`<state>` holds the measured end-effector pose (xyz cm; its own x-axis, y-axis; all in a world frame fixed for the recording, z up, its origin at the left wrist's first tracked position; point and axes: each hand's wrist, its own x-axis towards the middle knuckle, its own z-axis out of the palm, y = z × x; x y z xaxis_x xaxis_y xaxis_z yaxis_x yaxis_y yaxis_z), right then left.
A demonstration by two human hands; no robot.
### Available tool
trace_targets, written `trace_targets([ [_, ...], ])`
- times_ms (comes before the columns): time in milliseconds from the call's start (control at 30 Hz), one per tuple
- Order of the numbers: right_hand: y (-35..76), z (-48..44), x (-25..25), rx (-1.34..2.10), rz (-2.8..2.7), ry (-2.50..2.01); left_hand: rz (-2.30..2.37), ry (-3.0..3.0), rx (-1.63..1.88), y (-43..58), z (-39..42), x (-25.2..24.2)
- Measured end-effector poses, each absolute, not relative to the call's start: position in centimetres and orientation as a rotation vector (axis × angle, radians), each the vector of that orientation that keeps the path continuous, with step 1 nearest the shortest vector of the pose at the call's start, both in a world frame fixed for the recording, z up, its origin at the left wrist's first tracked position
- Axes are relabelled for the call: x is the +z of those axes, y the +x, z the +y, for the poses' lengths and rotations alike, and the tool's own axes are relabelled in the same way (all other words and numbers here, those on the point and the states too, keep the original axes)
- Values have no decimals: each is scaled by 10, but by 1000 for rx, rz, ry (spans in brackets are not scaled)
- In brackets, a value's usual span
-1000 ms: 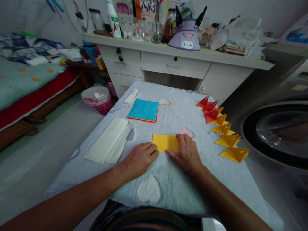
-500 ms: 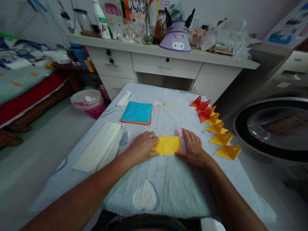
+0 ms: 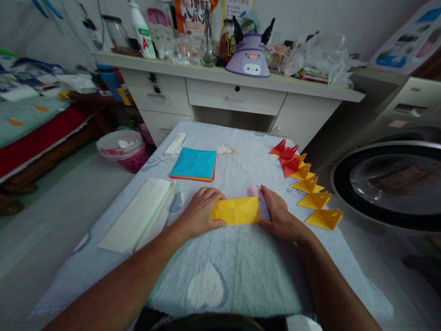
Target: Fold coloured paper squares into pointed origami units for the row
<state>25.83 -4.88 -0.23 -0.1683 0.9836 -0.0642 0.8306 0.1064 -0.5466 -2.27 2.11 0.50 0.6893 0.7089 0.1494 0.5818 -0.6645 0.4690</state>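
A yellow sheet of origami paper (image 3: 237, 211), folded into a rectangle and creased across, lies on the cloth-covered table in front of me. My left hand (image 3: 202, 212) grips its left end, with the thumb at the near edge and the fingers over the far corner. At the paper's right end my right hand (image 3: 281, 215) rests on its side, fingers stretched out and thumb apart, the thumb tip close to the near corner. Between that hand and the paper lies a pink and lilac thing (image 3: 255, 191), partly hidden, whose kind I cannot make out.
A stack of square paper, blue on top (image 3: 195, 163), lies beyond my left hand. Folded white paper (image 3: 139, 216) is at the left. Red folded pieces (image 3: 291, 165) and yellow folded pieces (image 3: 324, 218) form a row along the right edge. A white box (image 3: 175, 144) lies far left.
The right hand's thumb has come off the yellow paper and the hand has shifted slightly right. The paper's left end has slid a little left with my left hand. The view has shifted slightly.
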Motion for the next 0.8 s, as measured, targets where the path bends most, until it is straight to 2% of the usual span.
trace_targets([
  [167,254,-48,0,891,-1798,-1523,990,2504,469,-22,18,8],
  [633,246,-39,-1,720,-1763,-1535,1075,2374,546,-22,18,6],
  [800,245,-39,-5,759,-1650,-1465,1151,2232,595,-25,21,8],
])
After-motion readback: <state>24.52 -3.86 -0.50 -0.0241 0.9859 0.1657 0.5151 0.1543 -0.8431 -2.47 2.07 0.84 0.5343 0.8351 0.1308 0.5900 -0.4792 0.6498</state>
